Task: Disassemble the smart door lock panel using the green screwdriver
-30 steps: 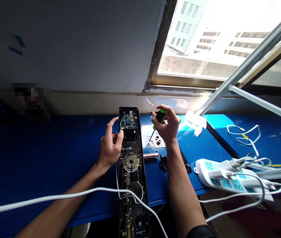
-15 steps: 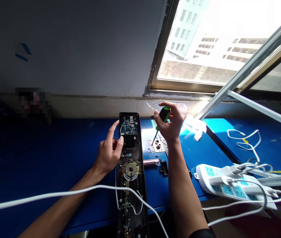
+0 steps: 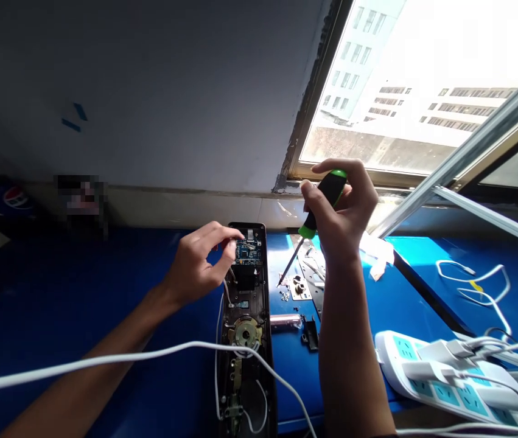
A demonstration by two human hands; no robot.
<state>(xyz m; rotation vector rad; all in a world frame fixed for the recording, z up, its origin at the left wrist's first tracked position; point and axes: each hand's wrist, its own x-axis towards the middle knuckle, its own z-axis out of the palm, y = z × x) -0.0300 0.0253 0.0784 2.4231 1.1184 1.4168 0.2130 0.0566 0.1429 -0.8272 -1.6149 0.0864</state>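
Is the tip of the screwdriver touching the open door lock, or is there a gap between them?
Apart. The head view shows the screwdriver tip held off to the right of the open door lock, with blue tabletop visible between them.

The left hand (image 3: 195,264) and right hand (image 3: 343,213) are bare and ungloved. The left forearm (image 3: 98,359), at lower left of frame, and the right forearm (image 3: 350,371), at bottom right of centre, are likewise uncovered. A dark sleeve cuff (image 3: 384,436) barely shows at the bottom edge, too little to detail.
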